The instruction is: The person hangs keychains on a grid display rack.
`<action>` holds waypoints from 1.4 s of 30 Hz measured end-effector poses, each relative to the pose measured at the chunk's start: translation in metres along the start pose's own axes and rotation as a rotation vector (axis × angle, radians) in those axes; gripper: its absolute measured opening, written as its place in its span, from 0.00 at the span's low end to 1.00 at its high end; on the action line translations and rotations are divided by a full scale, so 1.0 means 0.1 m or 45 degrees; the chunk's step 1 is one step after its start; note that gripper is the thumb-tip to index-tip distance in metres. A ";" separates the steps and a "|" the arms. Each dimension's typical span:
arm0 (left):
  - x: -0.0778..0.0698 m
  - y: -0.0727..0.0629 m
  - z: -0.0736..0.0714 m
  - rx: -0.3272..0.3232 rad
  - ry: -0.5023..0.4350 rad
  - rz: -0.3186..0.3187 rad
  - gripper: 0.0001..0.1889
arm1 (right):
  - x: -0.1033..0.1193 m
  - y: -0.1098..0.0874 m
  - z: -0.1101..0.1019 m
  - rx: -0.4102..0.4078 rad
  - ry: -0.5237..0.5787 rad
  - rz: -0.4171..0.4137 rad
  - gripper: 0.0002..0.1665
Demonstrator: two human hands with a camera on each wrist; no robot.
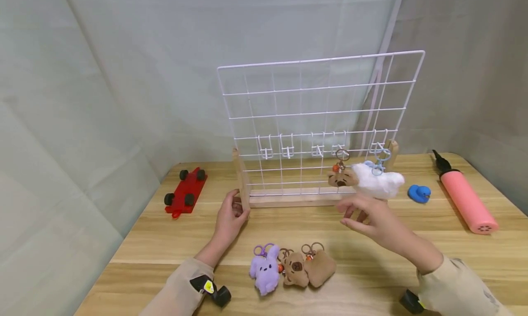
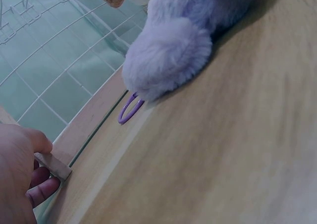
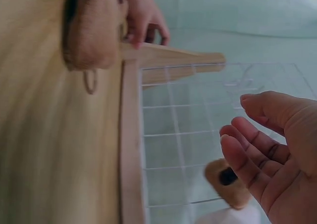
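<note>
A white wire grid rack (image 1: 313, 114) stands on a wooden base (image 1: 297, 197) at the middle of the table. My left hand (image 1: 236, 207) grips its left wooden post (image 1: 240, 178); the left wrist view shows the fingers (image 2: 42, 184) curled round the wood. A brown capybara keychain (image 1: 341, 177) and a white fluffy plush (image 1: 379, 182) hang from the rack's hooks. Just below them my right hand (image 1: 348, 215) is held open and holds nothing, its fingers (image 3: 247, 149) straight before the grid. A purple bunny keychain (image 1: 264, 270), a second capybara (image 1: 294, 269) and a brown plush (image 1: 321, 268) lie near the front edge.
A red toy car (image 1: 185, 191) lies at the back left of the wooden table (image 1: 165, 242). A blue rubber duck (image 1: 419, 193) and a pink hand pump (image 1: 466, 199) lie to the right of the rack. Grey cloth hangs behind.
</note>
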State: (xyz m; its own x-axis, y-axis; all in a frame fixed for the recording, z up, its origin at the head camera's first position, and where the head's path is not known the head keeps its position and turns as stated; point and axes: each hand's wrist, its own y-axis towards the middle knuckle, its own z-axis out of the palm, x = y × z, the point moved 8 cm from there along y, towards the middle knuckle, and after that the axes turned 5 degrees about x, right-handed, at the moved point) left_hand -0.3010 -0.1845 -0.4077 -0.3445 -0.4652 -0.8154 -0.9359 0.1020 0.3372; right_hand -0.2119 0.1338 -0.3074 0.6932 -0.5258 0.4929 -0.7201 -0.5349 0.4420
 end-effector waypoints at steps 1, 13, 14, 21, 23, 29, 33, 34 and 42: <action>0.00 0.00 0.00 0.000 -0.001 -0.001 0.30 | -0.01 -0.01 0.03 0.007 0.008 0.010 0.17; -0.01 0.00 0.00 -0.007 -0.006 0.019 0.30 | -0.15 -0.06 0.42 0.163 0.070 0.032 0.15; 0.00 0.00 0.00 -0.006 -0.009 0.015 0.30 | -0.16 -0.06 0.45 0.173 0.069 0.038 0.16; 0.00 -0.01 0.00 -0.013 -0.001 0.018 0.30 | -0.22 -0.06 0.64 0.242 0.061 0.046 0.17; 0.00 -0.01 0.00 -0.013 0.004 0.015 0.30 | -0.22 -0.06 0.68 0.277 0.061 0.043 0.16; -0.01 -0.01 0.00 0.004 0.007 -0.017 0.30 | -0.24 -0.04 0.79 0.388 0.059 0.082 0.15; 0.01 -0.01 0.01 0.007 -0.009 -0.021 0.30 | -0.23 -0.04 0.86 0.427 0.056 0.074 0.15; 0.00 -0.02 0.00 0.005 -0.007 -0.015 0.30 | -0.23 -0.04 0.87 0.432 0.045 0.070 0.16; -0.01 -0.01 0.00 -0.005 0.011 -0.006 0.30 | -0.21 -0.03 0.93 0.449 -0.047 0.037 0.15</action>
State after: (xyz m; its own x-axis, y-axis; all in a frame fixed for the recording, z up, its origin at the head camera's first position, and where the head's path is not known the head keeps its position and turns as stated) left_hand -0.3000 -0.1842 -0.4068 -0.3395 -0.4731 -0.8130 -0.9372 0.0965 0.3352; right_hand -0.2216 0.0850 -0.3883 0.6777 -0.5646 0.4712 -0.6891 -0.7112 0.1389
